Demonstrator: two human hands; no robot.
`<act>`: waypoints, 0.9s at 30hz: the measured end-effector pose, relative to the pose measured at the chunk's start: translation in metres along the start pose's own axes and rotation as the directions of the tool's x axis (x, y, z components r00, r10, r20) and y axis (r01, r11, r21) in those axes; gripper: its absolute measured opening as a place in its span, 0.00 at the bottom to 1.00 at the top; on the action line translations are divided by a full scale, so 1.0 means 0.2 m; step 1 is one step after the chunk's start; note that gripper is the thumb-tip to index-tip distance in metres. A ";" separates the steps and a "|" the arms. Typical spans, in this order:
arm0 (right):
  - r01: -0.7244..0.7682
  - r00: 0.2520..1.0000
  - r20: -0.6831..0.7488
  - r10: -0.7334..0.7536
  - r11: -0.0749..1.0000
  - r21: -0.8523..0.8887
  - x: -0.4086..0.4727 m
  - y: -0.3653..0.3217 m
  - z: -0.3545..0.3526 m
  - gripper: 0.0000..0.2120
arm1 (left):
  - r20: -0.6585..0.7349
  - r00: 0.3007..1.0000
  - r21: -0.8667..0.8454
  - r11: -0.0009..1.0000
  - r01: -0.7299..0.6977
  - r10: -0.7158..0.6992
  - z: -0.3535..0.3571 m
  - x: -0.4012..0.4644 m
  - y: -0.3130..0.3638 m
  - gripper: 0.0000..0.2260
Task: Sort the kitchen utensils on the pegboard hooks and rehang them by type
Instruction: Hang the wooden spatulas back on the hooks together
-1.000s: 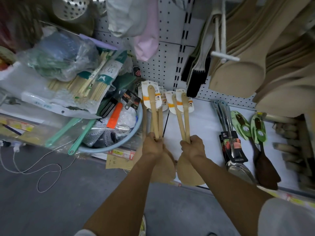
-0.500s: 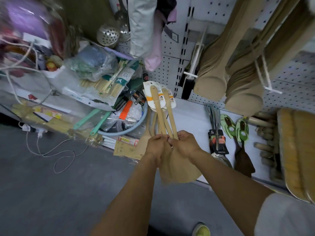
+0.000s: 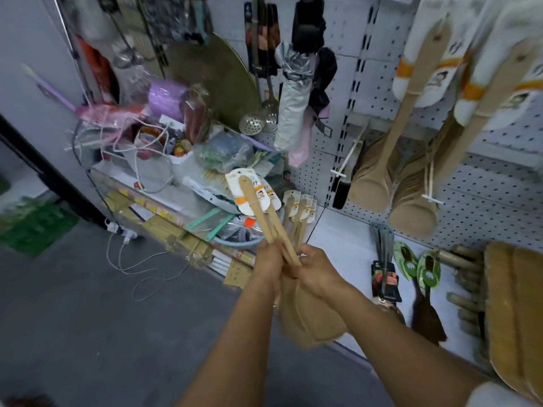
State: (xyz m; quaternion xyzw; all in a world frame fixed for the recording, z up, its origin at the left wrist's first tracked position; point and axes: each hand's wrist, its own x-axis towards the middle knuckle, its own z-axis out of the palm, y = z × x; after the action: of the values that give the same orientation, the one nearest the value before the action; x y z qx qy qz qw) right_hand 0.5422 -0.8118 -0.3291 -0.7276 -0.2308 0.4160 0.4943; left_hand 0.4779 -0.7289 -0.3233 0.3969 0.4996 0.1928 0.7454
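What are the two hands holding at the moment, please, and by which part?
Both the left hand and right hand grip a bundle of wooden spatulas together, low on the handles just above the blades.

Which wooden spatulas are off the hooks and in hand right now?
The bundle of wooden spatulas gripped by both the left hand and right hand; the other wooden spatulas hang on the pegboard.

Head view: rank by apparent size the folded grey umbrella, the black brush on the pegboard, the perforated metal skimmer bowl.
1. Folded grey umbrella, clearly largest.
2. Black brush, a narrower, shorter strip.
3. Skimmer bowl, smallest.
All three hang at about the same depth on the pegboard, so nearness hardly skews the order.
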 end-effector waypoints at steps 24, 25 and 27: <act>0.482 0.802 -0.532 -0.270 0.819 0.311 -0.33 -0.73 -0.27 0.08 | 0.341 0.693 0.024 0.731 -0.682 0.635 0.32 -0.56 0.40 0.12; 0.492 0.786 -0.556 -0.271 0.818 0.297 -0.34 -0.73 -0.29 0.08 | 0.338 0.701 0.012 0.742 -0.670 0.628 0.34 -0.55 0.40 0.12; 0.499 0.765 -0.591 -0.256 0.816 0.291 -0.35 -0.72 -0.32 0.10 | 0.323 0.728 -0.026 0.775 -0.632 0.604 0.38 -0.53 0.38 0.10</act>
State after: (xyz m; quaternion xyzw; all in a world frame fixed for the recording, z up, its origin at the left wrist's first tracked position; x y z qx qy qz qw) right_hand 0.5684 -0.8398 -0.1611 -0.6209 -0.1337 0.1294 0.7615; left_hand 0.5091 -0.7859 -0.1867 0.5973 0.2216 0.3427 0.6904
